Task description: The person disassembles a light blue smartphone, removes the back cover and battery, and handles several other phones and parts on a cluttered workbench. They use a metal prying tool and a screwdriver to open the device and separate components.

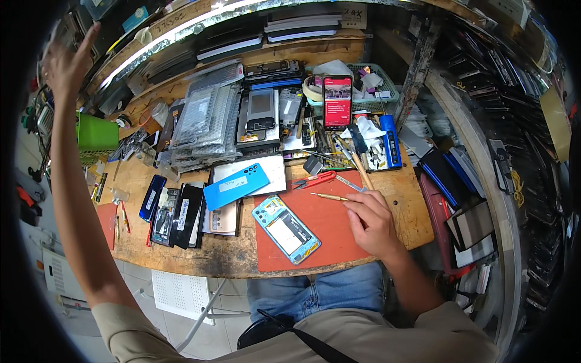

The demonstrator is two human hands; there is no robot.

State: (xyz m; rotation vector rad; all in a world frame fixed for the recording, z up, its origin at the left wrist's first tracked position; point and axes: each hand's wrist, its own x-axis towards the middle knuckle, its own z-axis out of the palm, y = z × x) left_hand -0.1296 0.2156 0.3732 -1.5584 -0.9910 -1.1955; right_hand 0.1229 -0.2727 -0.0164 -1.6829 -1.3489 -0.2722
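Note:
My left hand [65,68] is stretched up to the far left, beside the shelf, its thumb and fingers spread apart; the fingertips are dim near the picture's rim. Over the red mat [357,245], my right hand [374,222] grips a slim brass-coloured screwdriver [330,196], its tip pointing left. Just below that tip lies a light-blue phone [285,230] without its back cover, showing its battery and inner parts. A bright blue phone back cover [236,186] rests beyond it to the left. Red-handled pliers [315,179] lie on the mat behind the screwdriver.
A lit phone [338,103] stands upright at the back, by a green basket [387,91]. Stacked bubble-wrapped parts [206,115] fill the back left. Several phones and covers, including a black one [186,215], lie left of the mat. A wooden post [417,66] rises at right.

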